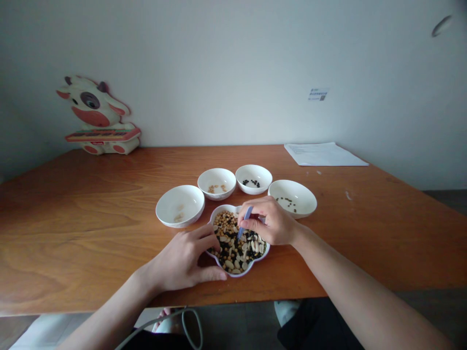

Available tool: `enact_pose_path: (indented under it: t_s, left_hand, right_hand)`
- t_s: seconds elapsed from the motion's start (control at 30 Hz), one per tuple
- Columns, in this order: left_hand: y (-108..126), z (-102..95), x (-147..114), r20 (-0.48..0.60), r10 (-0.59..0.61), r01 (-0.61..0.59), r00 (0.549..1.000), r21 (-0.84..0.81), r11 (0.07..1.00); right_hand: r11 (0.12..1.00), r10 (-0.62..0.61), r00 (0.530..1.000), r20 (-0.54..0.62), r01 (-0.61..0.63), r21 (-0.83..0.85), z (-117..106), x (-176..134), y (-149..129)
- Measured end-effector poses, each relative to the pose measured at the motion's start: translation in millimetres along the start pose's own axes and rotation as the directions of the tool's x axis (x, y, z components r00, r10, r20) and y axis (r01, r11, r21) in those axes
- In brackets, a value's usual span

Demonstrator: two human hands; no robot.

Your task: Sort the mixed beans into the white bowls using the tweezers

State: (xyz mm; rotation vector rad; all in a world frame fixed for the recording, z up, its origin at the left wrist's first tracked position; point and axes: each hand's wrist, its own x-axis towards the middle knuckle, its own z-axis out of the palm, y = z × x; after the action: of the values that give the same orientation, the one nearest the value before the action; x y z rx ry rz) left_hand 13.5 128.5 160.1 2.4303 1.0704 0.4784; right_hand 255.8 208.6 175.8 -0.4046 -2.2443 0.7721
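A flower-shaped dish (238, 275) with a pale rim sits near the table's front edge, filled with mixed beans, seeds and pale pumpkin seeds or peanuts (230, 266). My left hand (186, 257) grips its left side, fingers over the rim and thumb along the outside. In my right hand (272, 218) are light purple tweezers (244, 224), pinched between thumb and fingers, tips down among the seeds. I cannot tell whether the tips hold anything. Behind the dish, white bowls stand in an arc: far-left bowl (168, 209), second bowl (226, 177), third bowl (260, 174), right bowl (306, 197).
Each white bowl has a few pieces inside: pale, tan, black and greenish. A cow-shaped toy keyboard (98, 119) stands at the back left of the wooden table (91, 218). White papers (323, 155) lie at the back right. A cable (199, 330) hangs below the front edge.
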Motion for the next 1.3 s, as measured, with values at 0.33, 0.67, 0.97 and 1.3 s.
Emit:
enact_pose_path:
  t_s: [0.33,0.67,0.97,1.3]
  left_hand:
    - [1.8,-1.9,0.8,-0.009,0.021,-0.021,1.000,-0.015,1.000]
    - [0.6,-0.4,-0.4,0.006,-0.002,0.002,1.000,-0.004,1.000]
    - [-1.6,1.3,-0.1,0.006,-0.003,0.003,1.000,0.001,1.000]
    - [-1.7,1.6,-0.7,0.001,-0.002,0.002,1.000,-0.011,1.000]
  right_hand:
    - [1.000,0.023,0.999,0.040,-0.023,0.002,2.4,-0.3,1.4]
    - [1.000,0.008,1.000,0.005,-0.008,0.004,2.3,0.6,0.4]
    - [1.000,0.006,0.998,-0.060,-0.005,0.015,-1.8,0.8,-2.3]
    - [1.000,0.011,0.999,-0.035,-0.012,-0.023,-2.6,1.7,-2.3]
